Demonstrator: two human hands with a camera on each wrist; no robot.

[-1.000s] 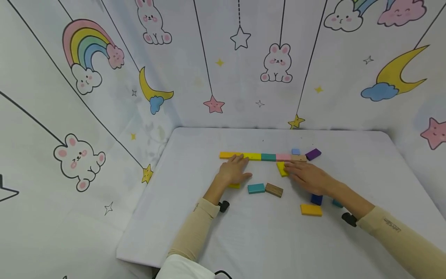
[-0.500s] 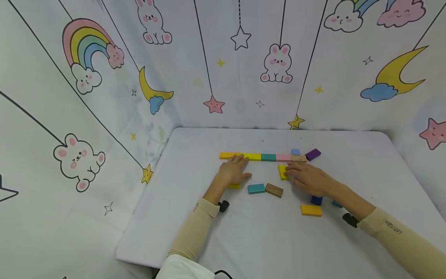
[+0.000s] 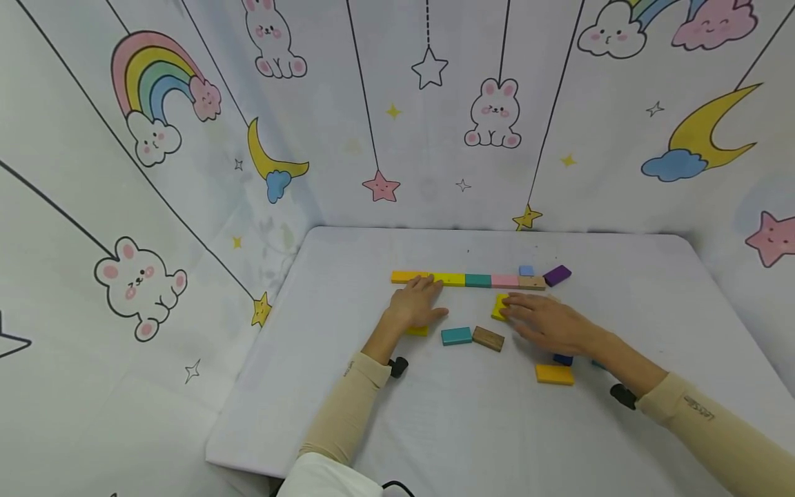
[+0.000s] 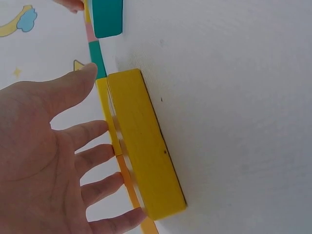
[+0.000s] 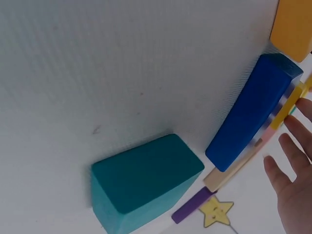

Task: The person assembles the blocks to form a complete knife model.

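My left hand [image 3: 415,304] lies over the left part of a row of wooden blocks, its fingers straight and spread. Fingertips meet the orange block [image 3: 402,276] and the yellow block [image 3: 453,279] there. A loose yellow block [image 4: 146,146] lies under that palm, mostly hidden in the head view. My right hand [image 3: 546,321] reaches in from the right, fingers extended, fingertips at the edge of another yellow block [image 3: 498,308] below the row. Its thumb is hidden. Further along, the row has a teal block [image 3: 478,281], a pink block [image 3: 504,281] and a tan block [image 3: 532,282].
A turquoise block [image 3: 456,336] and a brown block [image 3: 488,339] lie between the hands. Nearer my right forearm are an orange-yellow block [image 3: 555,375], a dark blue block [image 5: 253,112] and a teal block [image 5: 146,175]. A purple block [image 3: 557,275] and light blue block [image 3: 526,270] lie by the row's right end.
My right hand has drawn slightly back from the row, and the yellow block at its fingertips has shifted toward me and turned. The left hand stays put.
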